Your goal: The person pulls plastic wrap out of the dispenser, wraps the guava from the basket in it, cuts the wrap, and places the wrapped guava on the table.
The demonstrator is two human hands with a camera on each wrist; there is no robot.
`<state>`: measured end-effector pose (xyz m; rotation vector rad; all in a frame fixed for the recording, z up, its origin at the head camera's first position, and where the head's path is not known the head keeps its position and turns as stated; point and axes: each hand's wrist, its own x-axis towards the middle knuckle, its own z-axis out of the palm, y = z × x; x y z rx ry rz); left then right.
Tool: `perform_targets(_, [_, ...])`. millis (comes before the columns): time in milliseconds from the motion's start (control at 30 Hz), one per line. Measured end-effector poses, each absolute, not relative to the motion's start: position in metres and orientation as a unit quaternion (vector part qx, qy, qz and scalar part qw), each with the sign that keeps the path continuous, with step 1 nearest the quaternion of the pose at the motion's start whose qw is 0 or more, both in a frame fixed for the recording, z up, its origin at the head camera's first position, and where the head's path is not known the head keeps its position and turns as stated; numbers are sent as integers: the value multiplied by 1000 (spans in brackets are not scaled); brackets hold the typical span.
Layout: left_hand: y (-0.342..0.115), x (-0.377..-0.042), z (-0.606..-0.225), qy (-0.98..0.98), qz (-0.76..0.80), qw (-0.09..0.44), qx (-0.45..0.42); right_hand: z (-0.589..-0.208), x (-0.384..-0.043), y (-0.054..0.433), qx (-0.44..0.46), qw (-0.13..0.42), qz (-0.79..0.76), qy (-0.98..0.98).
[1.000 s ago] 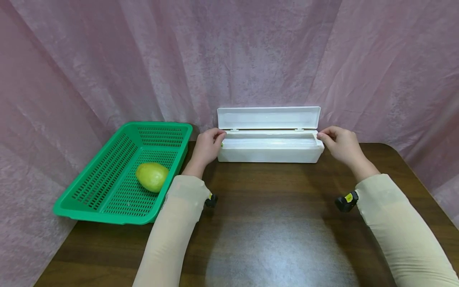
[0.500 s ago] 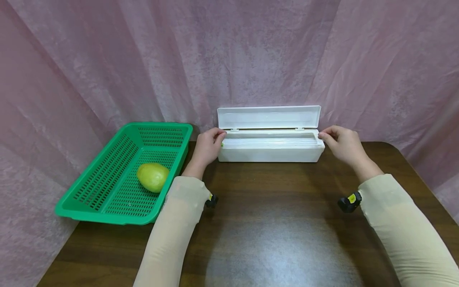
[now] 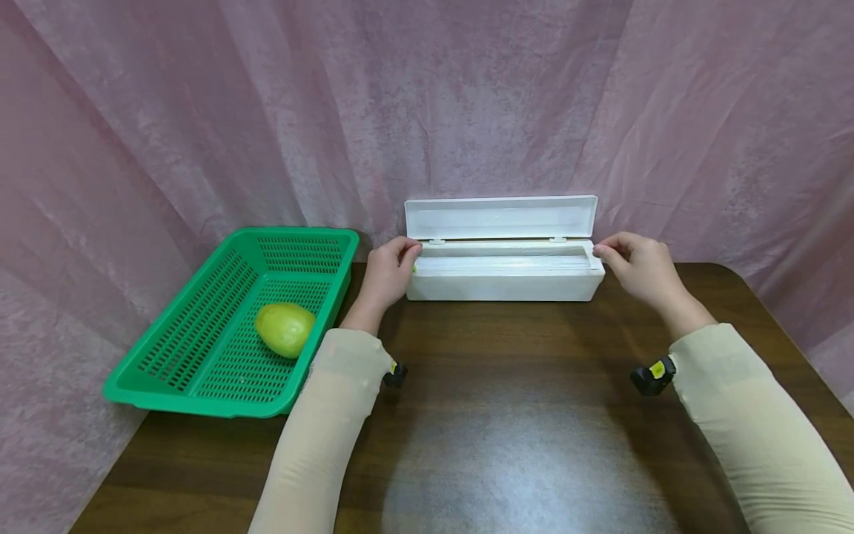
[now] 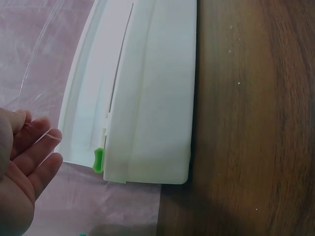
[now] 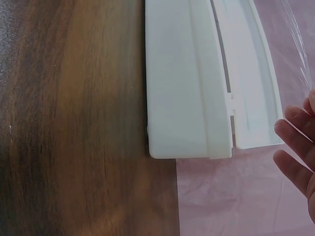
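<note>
A long white plastic-wrap dispenser box [image 3: 503, 288] stands at the back of the table, its lid [image 3: 500, 219] raised on hinges. Clear plastic wrap [image 4: 28, 69] stretches between my hands; its edge shows as thin shiny lines in both wrist views. At the box's left end, my left hand [image 3: 388, 273] pinches one corner of the wrap between thumb and forefinger. My right hand [image 3: 642, 273] pinches the other corner at the right end, its remaining fingers loosely spread. A green slider [image 4: 98, 160] sits at the box's left end. The wrap roll inside is hard to make out.
To the left, a green perforated basket [image 3: 200, 406] holds one yellow-green fruit [image 3: 285, 330]. Brown wood tabletop [image 3: 507, 415] stretches in front of the box. A pink curtain [image 3: 500, 96] hangs right behind it.
</note>
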<state>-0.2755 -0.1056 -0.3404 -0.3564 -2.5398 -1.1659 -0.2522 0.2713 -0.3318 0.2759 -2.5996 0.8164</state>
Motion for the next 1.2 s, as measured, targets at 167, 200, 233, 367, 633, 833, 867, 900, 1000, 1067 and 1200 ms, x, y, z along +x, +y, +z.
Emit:
perform_targets(167, [-104, -275, -340, -884, -415, 176, -127, -333, -253, 271, 101, 219, 292, -925])
perform_targets(200, [-104, -275, -340, -882, -416, 179, -128, -333, -253, 270, 100, 220, 295, -925])
perform_targets(233, [-103, -275, -340, -881, -417, 181, -129, -333, -254, 270, 99, 220, 298, -924])
perform_targets(367, [-102, -275, -339, -878, -422, 185, -128, -332, -254, 268, 92, 220, 307, -922])
perform_targets(633, [-101, -277, -338, -872, -447, 165, -115, -331, -255, 266, 95, 212, 335, -913])
perform_targets(833, [-101, -278, -337, -860, -478, 144, -106, -332, -257, 265, 78, 197, 370, -904])
perform_targets(867, [-101, -277, -337, -858, -483, 141, -106, -332, -257, 265, 77, 194, 377, -902])
perform_targets(900, [-100, -277, -337, -856, -487, 137, -106, -332, -257, 265, 77, 192, 383, -900])
perform_targets(1000, [-100, -276, -336, -848, -503, 129, -107, -332, -257, 266, 80, 182, 402, -893])
perform_targets(1067, [-100, -276, -336, -844, -511, 124, -107, -332, -257, 266, 82, 175, 412, -890])
perform_targets(1200, [-100, -276, -337, -839, -520, 117, -108, -332, -257, 267, 87, 159, 427, -886])
